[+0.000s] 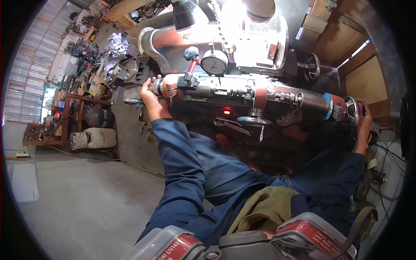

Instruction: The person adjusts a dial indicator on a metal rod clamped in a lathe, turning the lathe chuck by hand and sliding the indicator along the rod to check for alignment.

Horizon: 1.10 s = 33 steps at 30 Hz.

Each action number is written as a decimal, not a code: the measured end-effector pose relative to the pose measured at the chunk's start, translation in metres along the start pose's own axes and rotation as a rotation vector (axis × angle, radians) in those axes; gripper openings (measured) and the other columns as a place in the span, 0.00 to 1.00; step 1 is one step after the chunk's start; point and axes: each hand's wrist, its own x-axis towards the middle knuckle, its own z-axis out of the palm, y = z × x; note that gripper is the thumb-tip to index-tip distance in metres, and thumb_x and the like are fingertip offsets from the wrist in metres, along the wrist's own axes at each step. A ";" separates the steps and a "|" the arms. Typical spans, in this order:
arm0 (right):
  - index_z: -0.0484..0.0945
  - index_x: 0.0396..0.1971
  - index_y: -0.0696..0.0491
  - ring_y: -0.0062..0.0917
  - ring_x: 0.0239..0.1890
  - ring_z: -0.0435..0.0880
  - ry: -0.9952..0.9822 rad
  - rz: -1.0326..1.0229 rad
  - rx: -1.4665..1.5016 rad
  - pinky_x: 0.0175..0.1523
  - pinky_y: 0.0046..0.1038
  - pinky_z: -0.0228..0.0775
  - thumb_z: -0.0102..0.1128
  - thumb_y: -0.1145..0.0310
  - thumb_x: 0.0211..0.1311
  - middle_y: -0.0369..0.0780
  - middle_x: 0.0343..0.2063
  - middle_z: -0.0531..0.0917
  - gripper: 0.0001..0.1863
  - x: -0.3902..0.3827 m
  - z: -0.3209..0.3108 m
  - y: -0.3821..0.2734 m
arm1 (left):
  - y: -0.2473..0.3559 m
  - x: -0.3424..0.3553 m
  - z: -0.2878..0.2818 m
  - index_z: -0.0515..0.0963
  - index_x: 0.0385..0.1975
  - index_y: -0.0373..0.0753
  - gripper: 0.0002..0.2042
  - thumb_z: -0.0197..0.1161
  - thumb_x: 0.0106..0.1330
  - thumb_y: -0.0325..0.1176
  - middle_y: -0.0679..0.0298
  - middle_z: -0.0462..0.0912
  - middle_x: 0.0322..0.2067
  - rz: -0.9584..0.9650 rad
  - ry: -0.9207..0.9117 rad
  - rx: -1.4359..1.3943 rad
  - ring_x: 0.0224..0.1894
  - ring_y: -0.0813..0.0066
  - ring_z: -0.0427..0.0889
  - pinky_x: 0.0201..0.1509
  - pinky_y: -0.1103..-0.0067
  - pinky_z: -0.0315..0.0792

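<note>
Fingers of the left hand (154, 100) are slightly parted and curl round the silver left end of a horizontal spindle assembly (203, 90), while those of the right hand (365, 119) lie along the outer rim of an end handwheel (354, 113); how tightly either hand closes cannot be told, since parts of the fingers are hidden. That assembly stretches crosswise in front of the person, between both hands. Glare from a lamp (188, 15) washes out the machine housing (175, 38) behind, and shadow blurs what lies beneath. A dial indicator (214, 65) stands over the spindle, its markings too small to read. Along the lower edge, two respirator cartridges (303, 237), cut off by the frame, bear red labels with white print.
</note>
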 end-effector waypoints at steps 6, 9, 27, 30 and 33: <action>0.78 0.49 0.57 0.21 0.44 0.79 -0.166 -0.056 0.238 0.50 0.23 0.71 0.55 0.66 0.68 0.36 0.41 0.82 0.14 0.001 0.012 -0.004 | -0.003 0.015 -0.018 0.73 0.34 0.36 0.09 0.55 0.61 0.36 0.55 0.82 0.37 -0.061 0.003 0.031 0.39 0.60 0.82 0.47 0.65 0.77; 0.76 0.50 0.57 0.20 0.44 0.79 -0.256 -0.195 0.056 0.49 0.23 0.72 0.57 0.62 0.65 0.36 0.42 0.81 0.18 -0.007 0.016 -0.006 | -0.001 0.015 -0.021 0.75 0.36 0.34 0.12 0.54 0.61 0.36 0.55 0.83 0.37 -0.064 0.019 0.064 0.39 0.60 0.83 0.46 0.66 0.78; 0.79 0.44 0.60 0.23 0.45 0.78 -0.418 0.188 -0.063 0.52 0.26 0.67 0.58 0.62 0.66 0.38 0.42 0.82 0.17 -0.046 -0.045 -0.005 | -0.005 0.032 -0.031 0.80 0.40 0.32 0.16 0.53 0.62 0.38 0.55 0.84 0.37 -0.060 0.064 0.042 0.37 0.59 0.84 0.42 0.65 0.79; 0.78 0.45 0.60 0.20 0.43 0.78 -0.343 0.146 0.001 0.51 0.24 0.67 0.59 0.61 0.67 0.37 0.41 0.81 0.17 -0.046 -0.054 -0.009 | -0.004 0.026 -0.027 0.79 0.40 0.32 0.16 0.53 0.62 0.38 0.54 0.84 0.37 -0.063 0.060 0.046 0.36 0.58 0.84 0.42 0.65 0.79; 0.77 0.46 0.59 0.18 0.43 0.78 -0.377 0.119 0.270 0.49 0.22 0.68 0.58 0.62 0.68 0.36 0.41 0.81 0.16 -0.035 -0.049 -0.012 | -0.004 0.026 -0.025 0.79 0.40 0.31 0.16 0.52 0.63 0.38 0.54 0.84 0.36 -0.036 0.071 0.058 0.36 0.58 0.84 0.42 0.65 0.79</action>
